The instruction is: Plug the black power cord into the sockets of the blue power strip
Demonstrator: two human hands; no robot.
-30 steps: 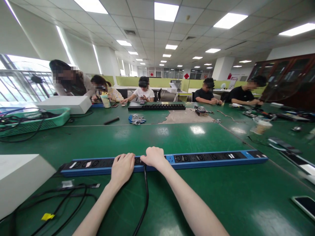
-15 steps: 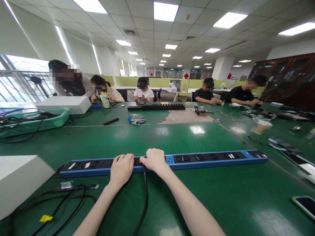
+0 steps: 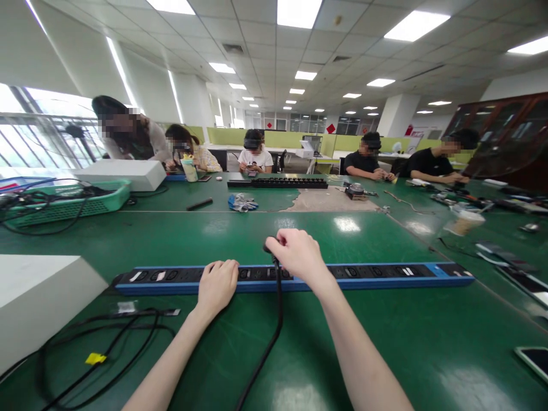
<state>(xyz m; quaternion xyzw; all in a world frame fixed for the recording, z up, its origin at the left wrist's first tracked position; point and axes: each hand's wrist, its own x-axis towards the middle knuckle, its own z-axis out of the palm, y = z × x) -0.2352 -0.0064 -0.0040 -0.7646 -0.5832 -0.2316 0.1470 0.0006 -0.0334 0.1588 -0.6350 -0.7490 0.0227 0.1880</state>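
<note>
A long blue and black power strip (image 3: 387, 274) lies across the green table in front of me. My left hand (image 3: 217, 285) is wrapped over its left half, pressing it to the table. Above the middle of the strip, my right hand (image 3: 297, 254) is closed on a black power plug (image 3: 270, 245). The plug is apart from the sockets, and its black cable (image 3: 278, 319) hangs down over the strip toward me. My fingers partly cover the plug.
A white box (image 3: 43, 302) and coiled black cables (image 3: 145, 331) lie at my left, below a green basket (image 3: 107, 197). Across the table are gloves (image 3: 242, 202) and a second black strip (image 3: 278, 183). A phone (image 3: 533, 361) rests at right. Several people sit or lean beyond.
My right hand has lifted the plug up out of the strip's socket and moved it right, drawing the cable with it. My left hand keeps its grip. The view has shifted slightly.
</note>
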